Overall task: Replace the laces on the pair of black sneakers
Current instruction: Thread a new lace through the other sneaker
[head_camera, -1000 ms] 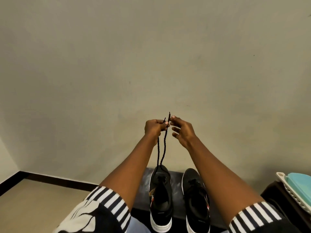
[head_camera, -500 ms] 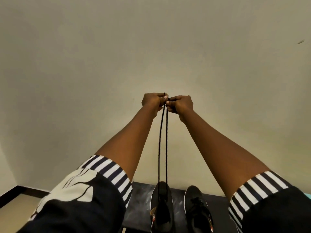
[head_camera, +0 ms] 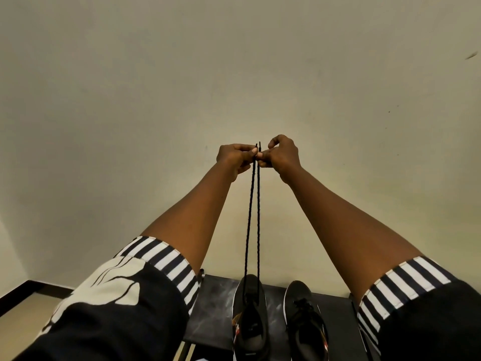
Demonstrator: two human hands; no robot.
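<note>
Two black sneakers sit on a dark worktop by a beige wall; left hand and right hand each pinch one end of a black lace.

i count two hands up in front of me: my left hand and my right hand, each pinching one lace end. that makes two lace strands running down side by side, both going to the same shoe; i can't tell whether they are one lace or two. two black sneakers on the one dark table: the left sneaker, where the strands end, and the right sneaker, laced. two striped sleeve cuffs, the left cuff and the right cuff. one plain wall behind it all.
</note>
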